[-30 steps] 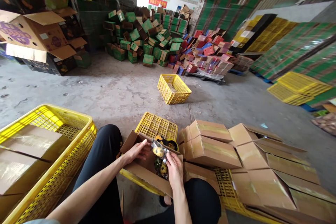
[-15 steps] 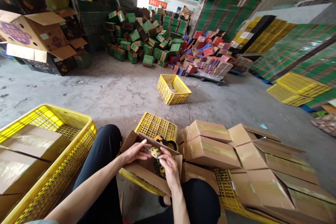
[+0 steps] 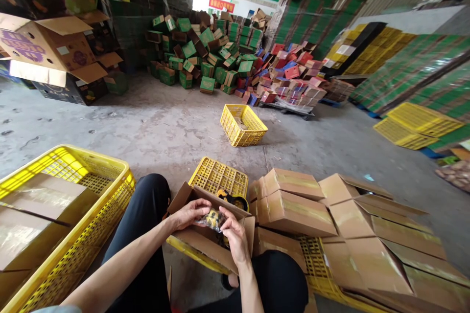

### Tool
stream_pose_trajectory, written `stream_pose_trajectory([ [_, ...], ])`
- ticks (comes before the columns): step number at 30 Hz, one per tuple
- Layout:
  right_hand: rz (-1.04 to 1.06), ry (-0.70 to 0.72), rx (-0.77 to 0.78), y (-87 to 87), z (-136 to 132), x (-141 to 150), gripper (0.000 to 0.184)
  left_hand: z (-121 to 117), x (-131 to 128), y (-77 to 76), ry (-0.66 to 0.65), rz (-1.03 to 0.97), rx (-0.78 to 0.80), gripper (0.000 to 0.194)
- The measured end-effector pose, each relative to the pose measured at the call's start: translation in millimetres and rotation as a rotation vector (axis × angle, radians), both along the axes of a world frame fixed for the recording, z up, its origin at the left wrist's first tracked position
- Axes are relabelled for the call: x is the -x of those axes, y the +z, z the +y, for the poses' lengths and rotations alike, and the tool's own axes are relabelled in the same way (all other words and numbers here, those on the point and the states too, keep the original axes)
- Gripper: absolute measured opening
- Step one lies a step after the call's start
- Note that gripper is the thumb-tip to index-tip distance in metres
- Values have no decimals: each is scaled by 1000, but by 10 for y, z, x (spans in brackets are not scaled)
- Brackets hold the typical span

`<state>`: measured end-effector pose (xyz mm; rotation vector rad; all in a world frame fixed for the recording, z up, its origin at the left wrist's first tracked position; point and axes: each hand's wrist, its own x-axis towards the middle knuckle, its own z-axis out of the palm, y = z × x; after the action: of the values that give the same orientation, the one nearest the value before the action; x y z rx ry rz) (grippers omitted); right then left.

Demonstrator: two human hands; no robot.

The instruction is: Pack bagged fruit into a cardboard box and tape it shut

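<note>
My left hand point(image 3: 190, 213) pinches the left end of a small clear plastic packet point(image 3: 213, 219) with yellow and black contents. At its other end, the fingers of my right hand point(image 3: 235, 235) are closed on the plastic. What exactly lies inside the packet I cannot make out. Both hands are over an open cardboard box point(image 3: 209, 247), which stands between my knees on a yellow crate. More yellow and black pieces partly show inside the box under my right hand. Just behind the box's far wall lies a black and orange tool point(image 3: 235, 199), partly hidden.
Taped cardboard boxes point(image 3: 293, 210) stand close on my right, over yellow crates. A large yellow crate point(image 3: 127, 176) with boxes in it is at my left. Another yellow crate point(image 3: 244, 129) sits on the floor ahead. Heaps of green cartons point(image 3: 189, 49) and red cartons point(image 3: 290, 71) lie farther back.
The packet has turned and spread between my hands, so more of its clear plastic and yellow contents shows. My left fingers have curled in around its edge. The boxes and crates have stayed put.
</note>
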<state>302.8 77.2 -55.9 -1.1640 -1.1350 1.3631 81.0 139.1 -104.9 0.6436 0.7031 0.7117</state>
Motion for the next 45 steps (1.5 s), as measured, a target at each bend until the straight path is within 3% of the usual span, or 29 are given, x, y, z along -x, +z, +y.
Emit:
stream_pose_trajectory([
  [4,68,-74,31,36,12,25,5,16,-14,41,66,-84,-9,63],
  [9,285,-173,167,65,17,21,49,32,-10,138,78,-103,-40,55],
  [15,203,-142,273,41,-1,57,63,29,-10,136,70,-65,-106,50],
  [28,218,-167,307,-34,24,34,53,30,-45,163,103,-98,-112,55],
  [33,195,-197,272,-31,34,40,47,21,-47,145,93,-64,-99,49],
  [45,169,-241,279,-177,64,-18,49,26,-33,153,88,-5,-104,48],
])
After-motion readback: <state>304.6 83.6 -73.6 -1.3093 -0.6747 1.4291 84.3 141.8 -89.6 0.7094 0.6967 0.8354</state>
